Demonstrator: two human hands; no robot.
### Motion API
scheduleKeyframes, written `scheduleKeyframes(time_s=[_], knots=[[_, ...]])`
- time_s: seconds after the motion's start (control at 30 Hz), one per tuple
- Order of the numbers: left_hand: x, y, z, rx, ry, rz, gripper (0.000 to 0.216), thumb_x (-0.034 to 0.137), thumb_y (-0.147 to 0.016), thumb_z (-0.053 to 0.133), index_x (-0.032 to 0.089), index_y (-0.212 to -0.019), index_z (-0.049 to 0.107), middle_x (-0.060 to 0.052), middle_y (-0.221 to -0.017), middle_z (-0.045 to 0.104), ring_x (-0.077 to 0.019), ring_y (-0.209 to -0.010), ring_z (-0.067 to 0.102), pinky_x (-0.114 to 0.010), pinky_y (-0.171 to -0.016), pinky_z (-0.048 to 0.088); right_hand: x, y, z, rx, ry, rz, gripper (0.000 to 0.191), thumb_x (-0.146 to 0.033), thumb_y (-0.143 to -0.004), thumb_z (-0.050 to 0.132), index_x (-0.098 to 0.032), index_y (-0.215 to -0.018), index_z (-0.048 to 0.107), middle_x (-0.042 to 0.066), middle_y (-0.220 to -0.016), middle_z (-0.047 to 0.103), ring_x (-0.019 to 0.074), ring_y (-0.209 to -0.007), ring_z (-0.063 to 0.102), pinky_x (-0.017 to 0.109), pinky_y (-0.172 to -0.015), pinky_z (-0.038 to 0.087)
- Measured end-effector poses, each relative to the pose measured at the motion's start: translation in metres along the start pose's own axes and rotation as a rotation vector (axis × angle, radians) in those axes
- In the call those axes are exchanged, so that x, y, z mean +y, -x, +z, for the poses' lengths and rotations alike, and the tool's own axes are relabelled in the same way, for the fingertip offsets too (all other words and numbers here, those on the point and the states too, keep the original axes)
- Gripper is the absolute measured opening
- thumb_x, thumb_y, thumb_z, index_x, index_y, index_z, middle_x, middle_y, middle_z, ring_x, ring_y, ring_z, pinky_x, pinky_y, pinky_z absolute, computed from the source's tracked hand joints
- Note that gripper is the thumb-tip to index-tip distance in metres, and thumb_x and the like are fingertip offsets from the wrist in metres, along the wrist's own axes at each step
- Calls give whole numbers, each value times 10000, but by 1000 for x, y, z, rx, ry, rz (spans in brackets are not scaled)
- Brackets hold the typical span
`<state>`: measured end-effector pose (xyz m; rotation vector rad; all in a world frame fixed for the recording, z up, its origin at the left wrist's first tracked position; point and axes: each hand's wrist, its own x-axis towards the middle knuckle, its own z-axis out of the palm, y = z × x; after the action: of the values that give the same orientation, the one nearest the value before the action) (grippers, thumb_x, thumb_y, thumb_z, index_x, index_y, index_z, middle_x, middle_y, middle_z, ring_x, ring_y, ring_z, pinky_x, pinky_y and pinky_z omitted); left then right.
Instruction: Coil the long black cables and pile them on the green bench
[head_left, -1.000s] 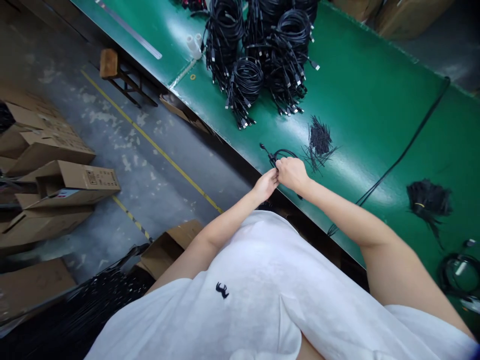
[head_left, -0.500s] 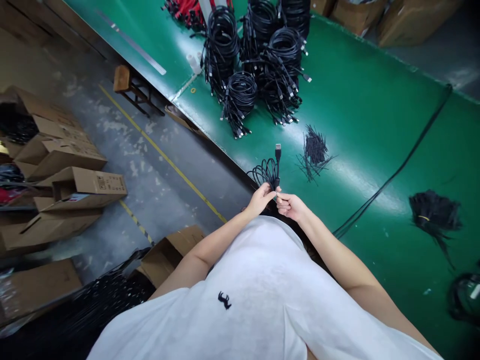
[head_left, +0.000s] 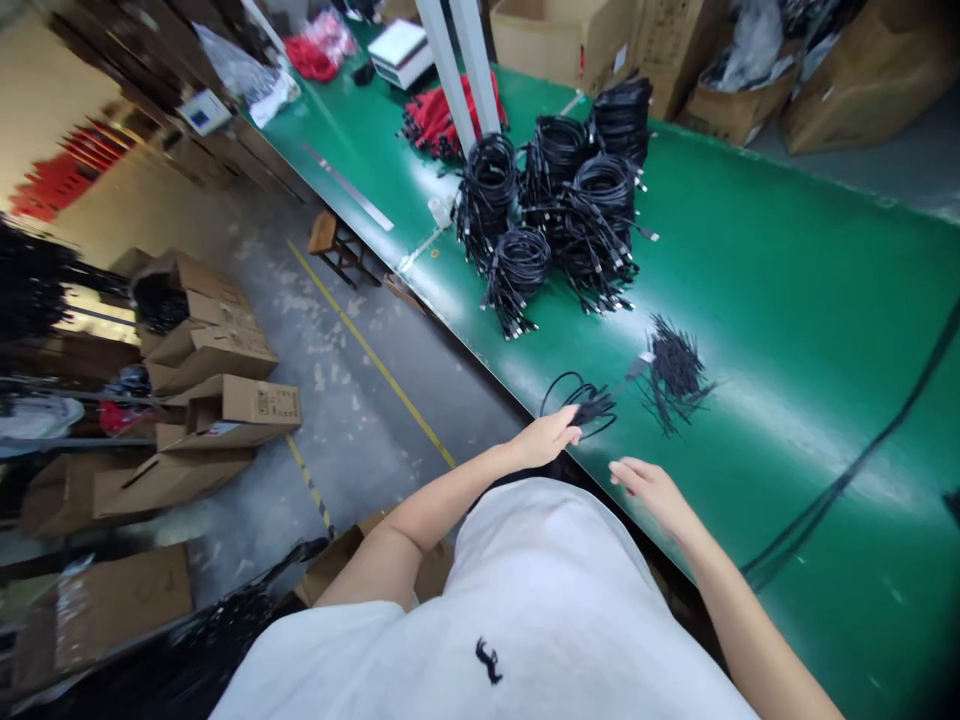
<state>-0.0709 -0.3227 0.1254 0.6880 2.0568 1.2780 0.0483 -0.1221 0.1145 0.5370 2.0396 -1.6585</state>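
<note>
A small coiled black cable [head_left: 587,404] with a plug end lies on the green table [head_left: 757,270] near its front edge. My left hand [head_left: 546,440] is just left of the coil, fingers stretched toward it and holding nothing. My right hand [head_left: 649,489] hovers over the table edge below the coil, fingers straight and apart, also with nothing in it. A loose heap of black twist ties [head_left: 673,371] lies right of the coil. Further back stands a pile of bundled black cables [head_left: 570,205].
A long black cord [head_left: 847,470] runs across the table at the right. Red cables [head_left: 433,118] and two white posts [head_left: 459,60] stand at the far end. Cardboard boxes [head_left: 225,410] and a wooden stool [head_left: 330,236] are on the floor to the left.
Both hands held the small coil up close to my body; now they have let go, the coil is on the table, and both hands are open. The view has tilted upward.
</note>
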Motion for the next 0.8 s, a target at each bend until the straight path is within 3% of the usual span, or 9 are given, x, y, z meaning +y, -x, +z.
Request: scheduleKeyframes(time_s=[0.1,0.17,0.3,0.4,0.5,0.6,0.7,0.8], knots=[[4,-40,-57,-67,-306,223,301,233,-870,549,203,-1146,666,-79,-871,670,-240,-852,629,-393,-943,468,11,1,-11,179,12,73,449,-665,-693,562,-229,-616,638,68,-724,642,205,-672,556,326,-634,486],[11,-77,-103,-81,-454,296,329,208,-862,540,194,-1159,682,-97,-860,656,-270,-934,618,-438,-1042,400,22,0,-7,237,-21,141,432,-669,-665,562,-250,-614,654,77,-763,674,226,-685,581,354,-666,513],[13,-159,-194,-118,-618,364,329,145,-818,543,199,-1098,706,-100,-865,648,-281,-1067,568,-478,-1175,235,45,-7,28,255,-90,240,415,-677,-642,550,-278,-612,658,86,-806,706,283,-782,640,396,-709,544],[-7,-203,-242,-164,-735,345,346,100,-785,512,206,-1043,717,-108,-969,681,-264,-1139,552,-477,-1219,141,58,-12,66,212,-100,273,419,-677,-669,523,-284,-654,667,76,-830,719,318,-849,663,446,-776,545],[-37,-219,-269,-226,-855,228,449,51,-730,471,164,-1098,701,-144,-1205,673,-256,-1265,523,-470,-1211,188,63,-12,99,170,-63,243,404,-665,-721,495,-303,-683,670,60,-869,734,338,-904,668,490,-881,506],[-54,-213,-278,-244,-910,140,554,47,-728,439,127,-1236,644,-142,-1398,600,-240,-1406,429,-461,-1213,209,61,-7,122,213,-68,271,404,-657,-743,471,-311,-714,678,58,-911,742,339,-930,671,484,-903,492],[-46,-198,-276,-174,-1031,145,509,105,-820,403,149,-1275,626,-81,-1426,599,-200,-1431,411,-462,-1246,132,46,4,139,302,-81,313,367,-583,-771,469,-280,-737,673,75,-912,742,312,-912,676,444,-895,496],[-30,-188,-281,-161,-1144,174,435,203,-877,378,145,-1218,642,-31,-1369,642,-196,-1415,436,-468,-1209,251,30,12,152,324,-37,324,282,-406,-873,460,-236,-743,644,84,-925,733,258,-898,662,390,-872,495]])
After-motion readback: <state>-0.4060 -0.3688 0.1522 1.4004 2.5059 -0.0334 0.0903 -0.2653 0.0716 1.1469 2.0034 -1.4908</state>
